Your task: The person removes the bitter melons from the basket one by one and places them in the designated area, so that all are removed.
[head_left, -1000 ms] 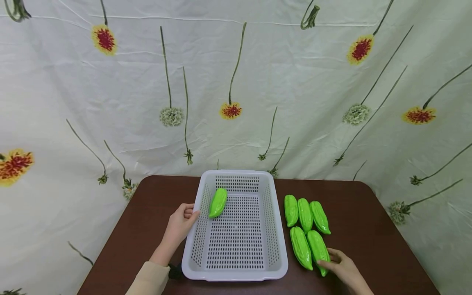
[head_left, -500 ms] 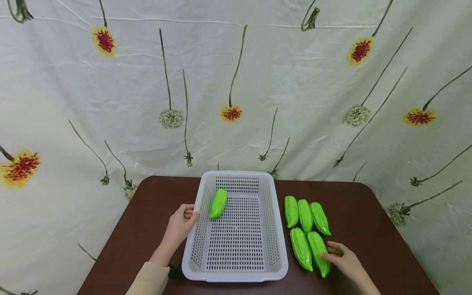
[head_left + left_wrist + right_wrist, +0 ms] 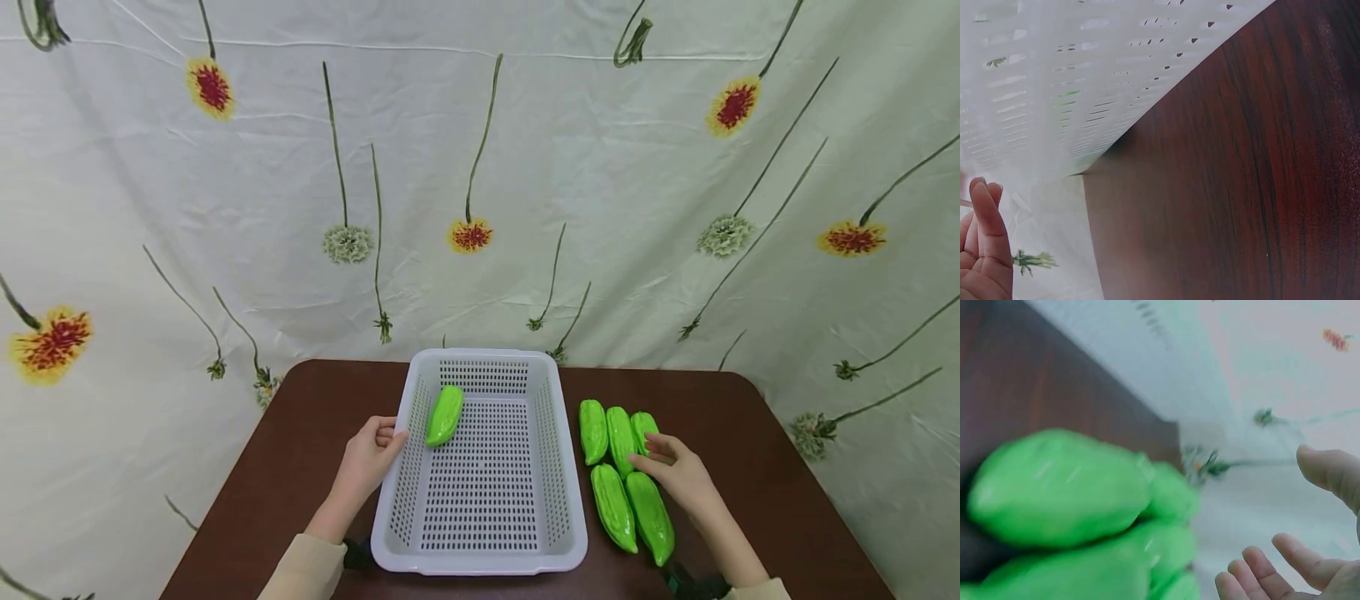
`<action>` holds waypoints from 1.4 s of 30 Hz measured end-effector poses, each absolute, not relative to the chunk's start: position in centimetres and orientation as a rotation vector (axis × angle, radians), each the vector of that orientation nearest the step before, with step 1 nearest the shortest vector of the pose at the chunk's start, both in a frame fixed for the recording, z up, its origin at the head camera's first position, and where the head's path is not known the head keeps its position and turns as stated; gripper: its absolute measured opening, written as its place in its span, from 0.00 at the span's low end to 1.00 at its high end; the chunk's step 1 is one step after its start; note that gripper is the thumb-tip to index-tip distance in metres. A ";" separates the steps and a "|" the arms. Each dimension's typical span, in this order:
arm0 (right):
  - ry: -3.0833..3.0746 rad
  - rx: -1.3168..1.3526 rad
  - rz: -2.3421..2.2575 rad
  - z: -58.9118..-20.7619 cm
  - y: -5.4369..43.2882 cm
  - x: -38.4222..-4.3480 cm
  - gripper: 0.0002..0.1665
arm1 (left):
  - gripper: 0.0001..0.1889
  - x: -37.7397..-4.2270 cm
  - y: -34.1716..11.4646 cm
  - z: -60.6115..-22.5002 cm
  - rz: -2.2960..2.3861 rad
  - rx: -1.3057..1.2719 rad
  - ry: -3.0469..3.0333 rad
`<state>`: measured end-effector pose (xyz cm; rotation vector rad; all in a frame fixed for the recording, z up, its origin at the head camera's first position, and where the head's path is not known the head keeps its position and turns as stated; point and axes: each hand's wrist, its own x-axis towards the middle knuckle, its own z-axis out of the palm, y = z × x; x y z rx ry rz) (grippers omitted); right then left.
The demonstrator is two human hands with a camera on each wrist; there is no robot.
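Note:
My left hand point(image 3: 365, 467) holds the left rim of a white plastic basket point(image 3: 480, 562), thumb at the rim; its curled fingers point(image 3: 985, 212) show at the basket's side in the left wrist view. One glossy bright green, ridged vegetable with a tapered end point(image 3: 446, 415) lies in the basket, upper left. Several like it lie on the table to the right in two rows. Over the back row reaches my right hand point(image 3: 684, 477), thumb and fingers apart, partly covering the rightmost vegetable point(image 3: 644, 423). The right wrist view shows that hand point(image 3: 1329, 575) with nothing between thumb and fingers.
The dark brown table point(image 3: 757, 467) has rounded far corners. A pale cloth point(image 3: 420, 183) printed with flowers hangs just behind it. In the front row, two vegetables point(image 3: 651, 517) lie side by side, right of the basket.
My right hand has left the right vegetable of the front row and moved forward over the back row. The left hand, basket and vegetables stay in place.

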<state>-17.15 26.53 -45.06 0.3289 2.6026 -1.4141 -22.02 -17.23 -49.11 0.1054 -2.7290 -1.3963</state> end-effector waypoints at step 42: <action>2.590 0.074 -1.638 -44.8 5.0 -27.7 0.37 | 0.20 -22.1 -17.2 -48.8 -1.398 0.106 -2.730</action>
